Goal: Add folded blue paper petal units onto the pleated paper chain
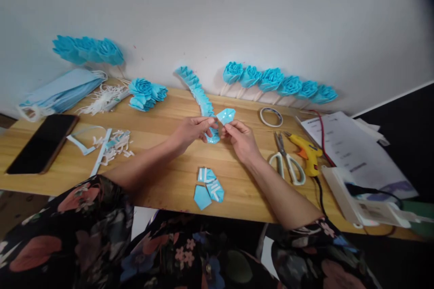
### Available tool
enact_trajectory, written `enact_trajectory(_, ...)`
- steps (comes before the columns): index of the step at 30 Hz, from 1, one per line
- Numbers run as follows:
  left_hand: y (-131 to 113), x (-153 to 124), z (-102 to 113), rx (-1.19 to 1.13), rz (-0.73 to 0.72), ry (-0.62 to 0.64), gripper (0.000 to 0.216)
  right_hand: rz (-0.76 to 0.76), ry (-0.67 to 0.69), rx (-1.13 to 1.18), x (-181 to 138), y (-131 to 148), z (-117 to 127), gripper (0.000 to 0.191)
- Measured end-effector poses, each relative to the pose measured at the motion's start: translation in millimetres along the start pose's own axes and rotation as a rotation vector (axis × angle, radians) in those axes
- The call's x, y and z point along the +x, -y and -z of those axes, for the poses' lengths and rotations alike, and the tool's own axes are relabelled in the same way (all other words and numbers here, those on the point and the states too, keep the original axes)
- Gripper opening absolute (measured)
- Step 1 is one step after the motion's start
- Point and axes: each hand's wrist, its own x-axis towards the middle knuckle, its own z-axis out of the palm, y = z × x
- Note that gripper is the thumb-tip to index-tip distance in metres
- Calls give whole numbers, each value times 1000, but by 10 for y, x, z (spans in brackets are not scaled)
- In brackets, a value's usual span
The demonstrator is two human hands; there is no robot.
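Note:
My right hand (240, 139) pinches a folded light-blue petal (227, 116) by its lower edge, a little above the table. White glints show on the petal's face. Close by on the left, my left hand (196, 128) has its thumb and fingers pressed together at the petal's left end; what they hold is too small to make out. Behind and below the hands runs a curved row of overlapping blue petals (198, 92), partly hidden by my left fingers. Nearer my body lie several loose blue petals (202, 196), some with white strips on them.
Blue flowers on sticks (271, 79) lean along the wall, with more flowers (144, 92) at left. To the right are a tape roll (271, 109), scissors (287, 161), a yellow glue gun (308, 151) and a power strip (342, 196). A phone (42, 144) and paper scraps (117, 146) lie left.

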Motion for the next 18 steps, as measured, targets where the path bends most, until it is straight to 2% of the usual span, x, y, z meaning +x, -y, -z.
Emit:
enact_trajectory(5, -21, 74, -44, -22, -48, 21, 31, -55, 10, -56, -20, 28, -14, 24)
enact_trajectory(9, -63, 99, 16, -47, -33, -1, 30, -88, 56, -84, 15, 151, 59, 28)
enact_trajectory(12, -82, 87, 95, 9, 12, 46, 32, -51, 17, -140, 60, 256, 137, 32)
enact_trajectory(18, -65, 49, 157, 190, 50, 117, 33, -29, 71, -291, 74, 316, 142, 34)
